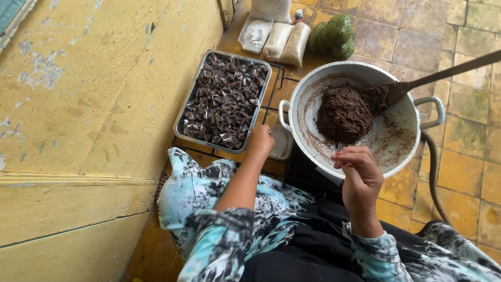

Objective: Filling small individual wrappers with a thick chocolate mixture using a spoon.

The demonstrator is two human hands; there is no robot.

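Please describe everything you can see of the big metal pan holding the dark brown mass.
The pan is round, wide and silvery, with two loop handles on opposite sides. Brown smears coat its inner wall, and a dark brown lump sits in the middle. A long-handled spoon rests inside against the lump. The right hand hovers at its near rim.

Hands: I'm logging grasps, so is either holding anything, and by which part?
Cannot be told: the left hand is closed at the tray's near edge, the right hand curled by the pan; nothing shows.
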